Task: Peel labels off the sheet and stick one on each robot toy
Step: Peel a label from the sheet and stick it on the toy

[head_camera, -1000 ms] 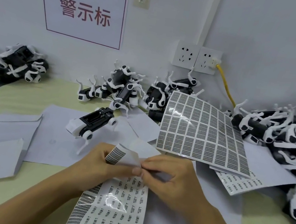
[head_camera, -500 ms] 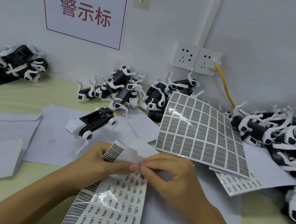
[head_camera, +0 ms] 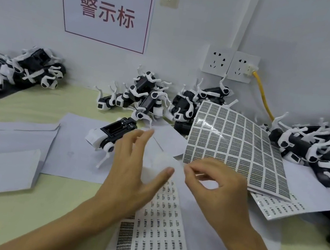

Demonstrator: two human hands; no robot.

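A left hand (head_camera: 131,169) reaches, fingers spread, toward the robot toy (head_camera: 113,136) just beyond the label sheet (head_camera: 156,230); the right hand (head_camera: 214,188) pinches what looks like a peeled label, which may curl and stick to itself.

Toys (head_camera: 113,132), sheets (head_camera: 165,227) on table (head_camera: 41,104)

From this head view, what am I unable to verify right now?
- Whether the right hand pinches a peeled label: fingertips blurred, label too small.
- Small print on the long white label strip: too small, partly under the blurred left hand.
- The near black-and-white robot toy: its right end is hidden behind the left hand's fingers.
- Toy pile at right: cut by the frame edge.
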